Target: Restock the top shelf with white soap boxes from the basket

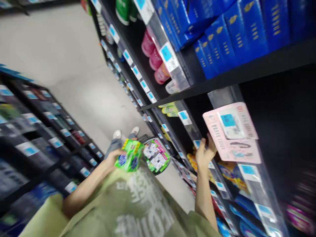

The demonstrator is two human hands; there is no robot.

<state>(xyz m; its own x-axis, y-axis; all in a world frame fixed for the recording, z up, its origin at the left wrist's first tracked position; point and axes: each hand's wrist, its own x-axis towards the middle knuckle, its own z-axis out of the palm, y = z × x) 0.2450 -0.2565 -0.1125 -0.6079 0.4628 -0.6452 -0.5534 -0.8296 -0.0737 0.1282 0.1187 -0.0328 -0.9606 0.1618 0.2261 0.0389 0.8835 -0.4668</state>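
My left hand point(115, 159) grips a bright green plastic packet point(129, 155) with blue round prints, in front of my olive T-shirt. To the right, my right hand point(205, 154) reaches up to the shelf's price-label strip point(191, 131), beside a pink sign card point(232, 133). Its fingers look slightly bent and apart, partly hidden by the shelf edge, and I see nothing held in them. Below the packet, near my feet, stands a dark basket point(158, 169) containing green, white and pink packages.
Black shelving on the right carries blue boxes point(229, 36), pink bottles point(155, 57) and yellow-orange packs point(192, 161). Another stocked shelf point(46, 131) borders the aisle on the left. Pale floor point(81, 92) runs between them. The picture is tilted and blurred.
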